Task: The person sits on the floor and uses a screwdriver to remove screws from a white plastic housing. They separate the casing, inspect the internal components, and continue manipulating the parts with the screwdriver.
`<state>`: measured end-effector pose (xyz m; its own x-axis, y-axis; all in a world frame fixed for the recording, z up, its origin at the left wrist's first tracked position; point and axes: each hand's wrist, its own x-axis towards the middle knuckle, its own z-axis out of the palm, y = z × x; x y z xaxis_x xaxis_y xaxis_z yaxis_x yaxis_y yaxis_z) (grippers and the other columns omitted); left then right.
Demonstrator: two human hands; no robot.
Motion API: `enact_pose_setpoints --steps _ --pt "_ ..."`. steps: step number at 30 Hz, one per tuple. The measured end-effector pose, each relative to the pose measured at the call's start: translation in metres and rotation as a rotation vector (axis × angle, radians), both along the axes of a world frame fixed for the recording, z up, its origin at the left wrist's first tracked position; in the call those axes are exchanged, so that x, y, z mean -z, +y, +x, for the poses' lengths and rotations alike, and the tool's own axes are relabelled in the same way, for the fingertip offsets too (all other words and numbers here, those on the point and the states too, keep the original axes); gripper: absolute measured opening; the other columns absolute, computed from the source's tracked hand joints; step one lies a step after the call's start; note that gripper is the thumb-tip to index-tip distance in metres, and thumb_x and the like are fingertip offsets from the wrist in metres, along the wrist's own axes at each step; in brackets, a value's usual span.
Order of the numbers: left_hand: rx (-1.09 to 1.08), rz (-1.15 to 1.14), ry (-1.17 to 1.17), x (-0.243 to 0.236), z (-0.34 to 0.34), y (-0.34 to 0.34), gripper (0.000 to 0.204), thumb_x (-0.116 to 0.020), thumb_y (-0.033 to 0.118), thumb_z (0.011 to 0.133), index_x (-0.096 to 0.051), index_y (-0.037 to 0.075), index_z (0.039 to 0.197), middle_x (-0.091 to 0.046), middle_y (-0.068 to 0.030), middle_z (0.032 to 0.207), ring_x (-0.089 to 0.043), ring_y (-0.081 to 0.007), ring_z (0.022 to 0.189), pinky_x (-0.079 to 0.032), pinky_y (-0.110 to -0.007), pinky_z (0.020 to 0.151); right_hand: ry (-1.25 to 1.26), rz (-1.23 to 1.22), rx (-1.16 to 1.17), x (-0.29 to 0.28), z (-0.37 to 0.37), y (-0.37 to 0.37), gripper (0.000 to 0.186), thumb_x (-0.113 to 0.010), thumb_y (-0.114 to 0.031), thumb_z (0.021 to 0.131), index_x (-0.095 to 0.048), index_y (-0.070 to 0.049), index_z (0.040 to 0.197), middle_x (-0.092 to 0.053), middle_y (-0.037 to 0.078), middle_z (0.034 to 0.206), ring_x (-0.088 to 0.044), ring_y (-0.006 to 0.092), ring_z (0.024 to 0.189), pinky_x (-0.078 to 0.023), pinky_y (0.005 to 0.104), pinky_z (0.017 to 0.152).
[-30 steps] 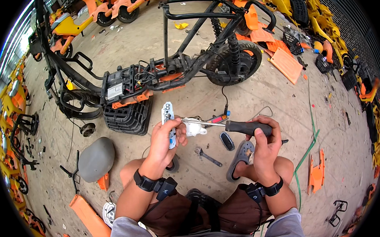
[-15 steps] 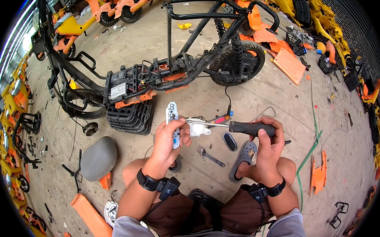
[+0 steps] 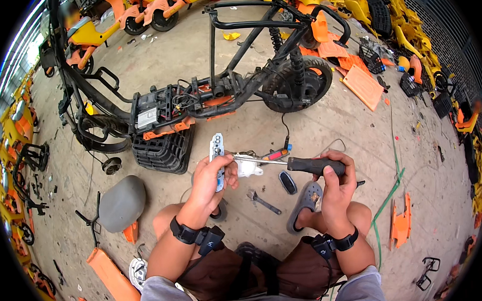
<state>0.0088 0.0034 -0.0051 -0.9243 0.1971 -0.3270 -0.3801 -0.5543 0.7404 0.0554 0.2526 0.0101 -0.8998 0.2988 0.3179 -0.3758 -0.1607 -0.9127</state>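
Observation:
My left hand (image 3: 207,180) grips a long, narrow, pale blue-white plastic part (image 3: 216,146), held nearly upright, with small dark details along its face. In my right hand (image 3: 336,181) is a screwdriver (image 3: 314,166) by its black handle. Its metal shaft points left, and the tip reaches my left thumb and fingers beside the part; whether it touches the part is hidden. Below the shaft lies a white plastic piece (image 3: 248,167) on the floor. A red-and-grey tool with a cable (image 3: 276,154), a black oval piece (image 3: 287,182) and an adjustable wrench (image 3: 265,202) lie near my feet.
A stripped black scooter frame (image 3: 232,70) stands ahead, with a black crate (image 3: 166,151) beneath it. To my left are a grey seat (image 3: 122,204) and an orange panel (image 3: 115,282). A green strap (image 3: 388,200) and an orange bracket (image 3: 400,221) lie to the right.
The whole view has shifted slightly. Both hands keep their grips, and the screwdriver stays directed at the pale part with little visible movement.

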Motion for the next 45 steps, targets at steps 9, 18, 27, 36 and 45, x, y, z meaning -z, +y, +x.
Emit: enact_pose_setpoints --steps 9,18,27,36,45 --pt "0.001 0.002 0.043 -0.001 0.0 0.0 0.011 -0.056 0.014 0.092 -0.057 0.002 0.091 -0.057 -0.0068 0.071 -0.05 -0.0149 0.054 -0.042 -0.031 0.052 -0.117 -0.004 0.032 -0.003 -0.003 0.001 0.021 -0.054 -0.002 0.094 -0.051 0.001 0.115 -0.061 0.015 0.109 -0.061 0.0166 0.079 -0.051 0.0292 0.07" --pt "0.014 -0.049 0.041 -0.002 0.001 -0.003 0.011 -0.055 0.013 0.091 -0.056 0.002 0.091 -0.057 -0.0064 0.071 -0.05 -0.0147 0.055 -0.043 -0.03 0.052 -0.124 0.016 0.018 0.003 -0.006 0.005 0.021 -0.053 -0.006 0.096 -0.052 0.001 0.115 -0.061 0.014 0.108 -0.06 0.0159 0.075 -0.051 0.0291 0.066" --pt "0.012 -0.117 0.06 -0.004 0.002 -0.002 0.011 -0.055 0.011 0.091 -0.057 0.0 0.092 -0.058 -0.0076 0.07 -0.051 -0.0138 0.054 -0.044 -0.029 0.049 -0.208 -0.065 0.013 0.001 -0.009 0.006 0.021 -0.054 -0.007 0.096 -0.052 0.001 0.115 -0.061 0.014 0.107 -0.061 0.0161 0.075 -0.052 0.0294 0.065" --pt "0.015 -0.136 0.031 -0.003 0.001 -0.004 0.012 -0.054 0.01 0.091 -0.058 -0.001 0.091 -0.061 -0.0093 0.07 -0.054 -0.0147 0.052 -0.045 -0.029 0.048 -0.167 -0.01 0.014 0.003 -0.009 0.006 0.02 -0.054 -0.006 0.095 -0.052 0.001 0.114 -0.062 0.014 0.106 -0.061 0.0154 0.074 -0.052 0.0286 0.065" --pt "0.025 -0.18 0.04 -0.002 0.001 -0.003 0.011 -0.054 0.011 0.092 -0.056 0.0 0.093 -0.058 -0.0064 0.07 -0.051 -0.013 0.053 -0.045 -0.029 0.049 -0.252 -0.032 -0.02 0.005 -0.01 0.006 0.024 -0.055 -0.01 0.097 -0.05 0.003 0.118 -0.065 0.016 0.102 -0.064 0.0177 0.075 -0.055 0.0303 0.063"
